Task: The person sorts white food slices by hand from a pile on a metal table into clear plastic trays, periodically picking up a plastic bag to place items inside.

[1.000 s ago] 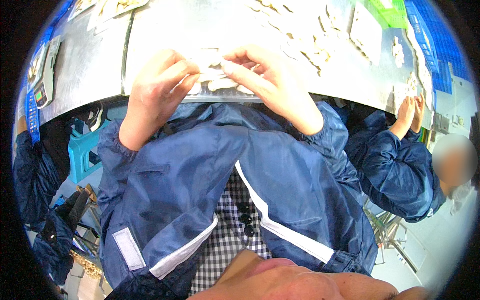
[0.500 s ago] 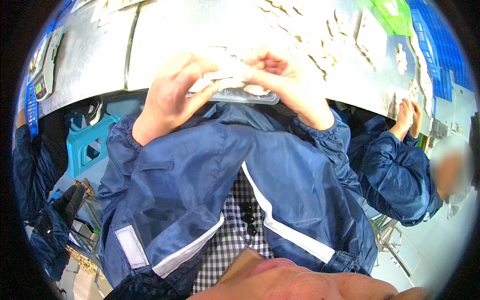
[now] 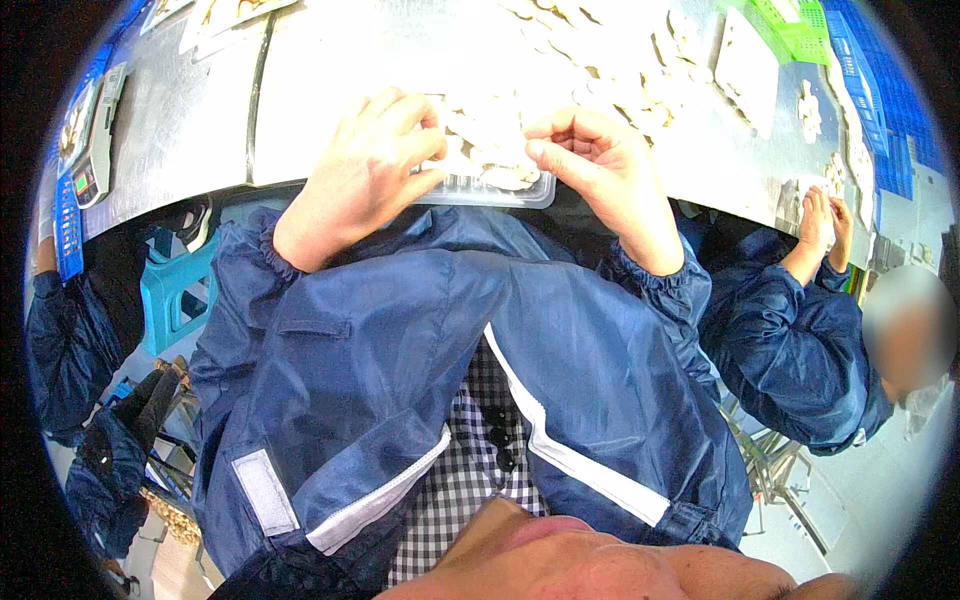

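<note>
— Checking what is hidden first: what can't be made out?

— The far half of the clear plastic tray [image 3: 500, 188] lies behind both hands. The pale pieces [image 3: 490, 150] in it are too blurred to name. Whether anything sits between the fingertips cannot be told.

— State of the hands?

— The left hand [image 3: 365, 165] is curled, fingers bent and drawn together at the tray's left end, touching its rim. The right hand [image 3: 600, 160] is curled likewise, thumb and forefinger pressed together over the tray's right end.

— Where is the tray?

— At the near edge of the steel counter [image 3: 320, 70], overhanging it slightly, just above the blue jacket [image 3: 400, 340].

— Surroundings?

— More pale pieces [image 3: 620, 70] lie scattered on the counter beyond the tray. A green basket [image 3: 790, 25] stands at the far right, cut by the rim. A scale [image 3: 95, 130] sits at the far left. A co-worker's hands [image 3: 825, 225] are joined at the right edge of the counter.
</note>
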A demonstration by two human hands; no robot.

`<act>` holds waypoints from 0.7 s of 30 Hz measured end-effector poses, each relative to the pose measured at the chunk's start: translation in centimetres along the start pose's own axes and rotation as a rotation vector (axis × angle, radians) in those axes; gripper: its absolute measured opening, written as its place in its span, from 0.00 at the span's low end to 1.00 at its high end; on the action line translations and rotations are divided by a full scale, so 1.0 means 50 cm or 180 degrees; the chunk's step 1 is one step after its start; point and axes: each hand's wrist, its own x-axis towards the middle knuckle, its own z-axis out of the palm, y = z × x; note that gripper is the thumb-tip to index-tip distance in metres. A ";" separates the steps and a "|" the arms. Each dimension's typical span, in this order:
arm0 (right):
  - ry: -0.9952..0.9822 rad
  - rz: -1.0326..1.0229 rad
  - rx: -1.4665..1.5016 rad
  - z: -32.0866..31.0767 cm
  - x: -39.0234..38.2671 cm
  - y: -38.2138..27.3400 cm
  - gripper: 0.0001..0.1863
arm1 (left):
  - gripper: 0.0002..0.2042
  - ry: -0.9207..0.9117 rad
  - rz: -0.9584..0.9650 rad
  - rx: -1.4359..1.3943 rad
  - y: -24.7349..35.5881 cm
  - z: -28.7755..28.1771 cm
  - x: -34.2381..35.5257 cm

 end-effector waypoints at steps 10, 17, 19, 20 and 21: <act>-0.0451 -0.0312 -0.0962 0.029 0.003 -0.006 0.08 | 0.08 0.0199 -0.0025 0.0229 -0.014 -0.001 0.001; -0.0695 -0.0118 -0.1089 0.042 0.022 0.016 0.09 | 0.06 0.0361 -0.0186 0.0434 -0.014 0.002 0.000; -0.0696 -0.0175 -0.1185 0.045 0.024 0.013 0.09 | 0.06 0.0488 -0.0281 0.0389 -0.015 0.007 -0.002; -0.0703 -0.0237 -0.1268 0.049 0.025 0.009 0.10 | 0.06 0.0486 -0.0286 0.0393 -0.018 0.009 -0.006; -0.0709 -0.0239 -0.1262 0.054 0.028 0.007 0.10 | 0.06 0.0682 -0.0347 0.0384 -0.025 0.010 -0.013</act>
